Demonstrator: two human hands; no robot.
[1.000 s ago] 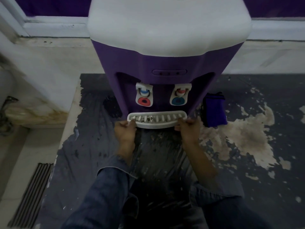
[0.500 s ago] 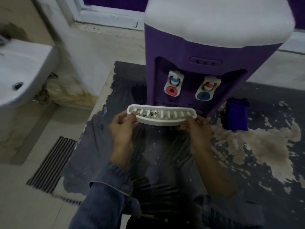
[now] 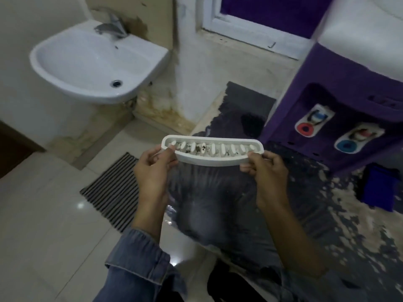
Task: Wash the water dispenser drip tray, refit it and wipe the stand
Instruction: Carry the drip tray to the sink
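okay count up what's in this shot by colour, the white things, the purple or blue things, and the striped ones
White: 2, the drip tray and the sink
Purple or blue: 2, the water dispenser and the blue cloth
Striped: 1, the floor mat
Total: 5

Both hands hold the white drip tray (image 3: 212, 152) level in the air, clear of the purple dispenser (image 3: 340, 110) at the right. The left hand (image 3: 152, 168) pinches its left end, the right hand (image 3: 267, 171) its right end. Dark grime lies between the tray's slots. A white sink (image 3: 65, 68) with a tap (image 3: 112, 27) hangs at upper left. A striped mat (image 3: 113, 190) lies on the floor beside the stand's (image 3: 316, 225) left edge. A blue cloth (image 3: 379, 188) sits on the stand near the dispenser.
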